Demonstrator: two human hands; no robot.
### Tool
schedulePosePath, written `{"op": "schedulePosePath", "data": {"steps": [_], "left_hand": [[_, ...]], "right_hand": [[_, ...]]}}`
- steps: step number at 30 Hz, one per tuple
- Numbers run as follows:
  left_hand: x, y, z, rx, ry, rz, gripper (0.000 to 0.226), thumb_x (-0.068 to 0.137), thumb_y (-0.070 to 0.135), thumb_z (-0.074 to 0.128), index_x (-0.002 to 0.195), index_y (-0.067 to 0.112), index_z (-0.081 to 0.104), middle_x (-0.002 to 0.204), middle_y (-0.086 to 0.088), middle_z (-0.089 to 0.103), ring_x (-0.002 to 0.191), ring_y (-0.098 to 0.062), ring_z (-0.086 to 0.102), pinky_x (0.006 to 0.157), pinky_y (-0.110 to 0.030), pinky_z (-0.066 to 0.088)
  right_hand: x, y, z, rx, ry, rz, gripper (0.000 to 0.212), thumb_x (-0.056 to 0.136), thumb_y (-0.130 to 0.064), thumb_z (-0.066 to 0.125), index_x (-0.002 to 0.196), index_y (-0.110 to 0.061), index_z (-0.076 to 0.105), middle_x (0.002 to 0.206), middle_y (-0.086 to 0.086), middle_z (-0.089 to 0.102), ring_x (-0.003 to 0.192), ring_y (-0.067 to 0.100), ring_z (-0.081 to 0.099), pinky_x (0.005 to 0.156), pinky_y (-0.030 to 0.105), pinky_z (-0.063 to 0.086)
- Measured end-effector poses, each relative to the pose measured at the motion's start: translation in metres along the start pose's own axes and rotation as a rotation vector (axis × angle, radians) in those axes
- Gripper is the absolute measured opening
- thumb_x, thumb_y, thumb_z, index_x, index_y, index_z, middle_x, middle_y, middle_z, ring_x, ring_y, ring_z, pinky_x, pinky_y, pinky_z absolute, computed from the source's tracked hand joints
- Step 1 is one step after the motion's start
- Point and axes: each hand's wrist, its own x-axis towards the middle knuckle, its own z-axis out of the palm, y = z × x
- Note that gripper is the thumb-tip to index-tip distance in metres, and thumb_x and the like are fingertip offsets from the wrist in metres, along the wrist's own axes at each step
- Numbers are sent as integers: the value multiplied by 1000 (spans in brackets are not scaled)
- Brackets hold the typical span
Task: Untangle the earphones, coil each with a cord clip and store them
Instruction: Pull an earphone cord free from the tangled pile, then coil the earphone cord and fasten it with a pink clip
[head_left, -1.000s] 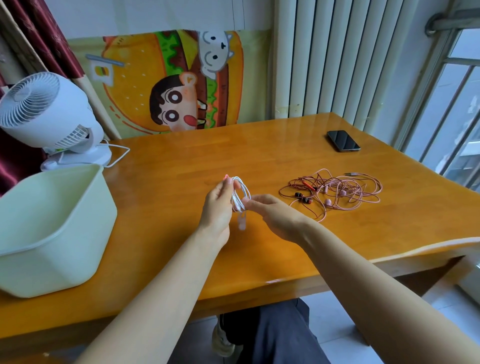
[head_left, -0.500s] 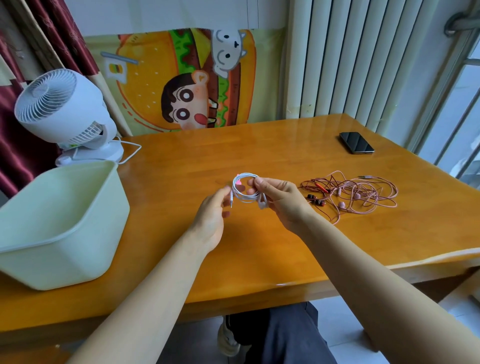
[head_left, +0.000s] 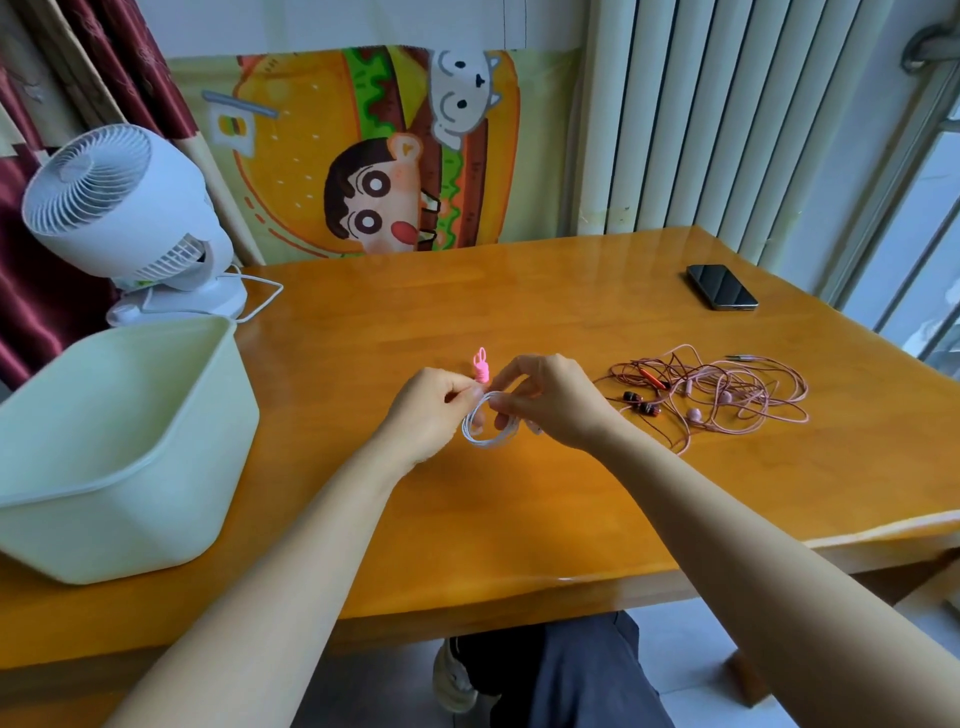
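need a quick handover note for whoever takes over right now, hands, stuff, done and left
Left hand and right hand: both pinch the white coil above the table.
Pink clip: wrapped on the coil's top, tail sticking up.
Tangle of pink and red earphones: on the table to the right, untouched.
Bin: far left.
Done: white pair coiled.
Left: finish clip, bin it, untangle the rest.

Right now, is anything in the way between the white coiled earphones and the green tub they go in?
Nothing visible is. The white earphone coil is held over bare table, and only open wood lies between it and the pale green tub to the left. The tangled pile sits on the other side.
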Motion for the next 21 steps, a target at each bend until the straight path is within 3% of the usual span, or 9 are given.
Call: {"op": "schedulePosePath", "data": {"steps": [2, 4, 6, 11, 15, 18, 21], "left_hand": [[0, 2, -1, -119, -50, -110, 38, 102, 22, 50, 69, 11, 65, 63, -6, 63, 66, -6, 43, 60, -24, 35], [1, 1, -4, -323, -145, -250, 33, 103, 23, 47, 79, 10, 65, 59, 5, 60, 54, -6, 38, 50, -19, 30], [4, -2, -8, -481, -214, -353, 29, 103, 29, 47, 91, 9, 65, 71, 1, 64, 44, -5, 29, 42, -18, 21], [17, -12, -23, -460, -401, -433, 22, 102, 29, 50, 91, 14, 62, 73, -1, 64, 39, -2, 24, 40, -17, 15], [27, -23, -36, -384, -579, -487, 30, 103, 35, 45, 86, 14, 59, 60, 7, 46, 38, -1, 23, 40, -16, 16], [35, -31, -37, -423, -533, -487, 32, 103, 34, 44, 78, 15, 53, 55, 8, 34, 37, -1, 19, 40, -16, 13], [43, -41, -31, -625, -323, -544, 31, 103, 31, 43, 77, 16, 49, 56, 6, 41, 35, -1, 18, 35, -15, 13]], "right_hand": [[0, 1, 3, 73, -15, 18, 15, 88, -18, 72, 96, -10, 61, 75, 3, 75, 47, -1, 56, 50, 17, 42], [2, 1, 3, 110, -40, -13, 16, 88, -15, 73, 89, -5, 60, 74, 6, 74, 46, -2, 55, 50, 11, 38], [5, 1, 2, 138, -75, -48, 18, 86, -12, 74, 83, -1, 60, 73, 8, 73, 47, -3, 56, 50, 8, 37], [20, 3, 6, 178, -142, -115, 18, 83, -12, 77, 80, 2, 65, 72, 8, 73, 59, -3, 61, 57, 9, 40], [35, 12, 15, 238, -204, -99, 16, 82, -12, 78, 79, -1, 67, 73, 9, 72, 55, 4, 57, 54, 20, 44], [46, 21, 22, 341, -238, -74, 11, 86, -12, 74, 81, -6, 66, 75, 11, 72, 62, 16, 61, 65, 36, 51], [64, 38, 30, 320, 11, -71, 5, 92, -16, 67, 88, -13, 68, 85, 10, 72, 77, 18, 65, 73, 33, 49]]}}
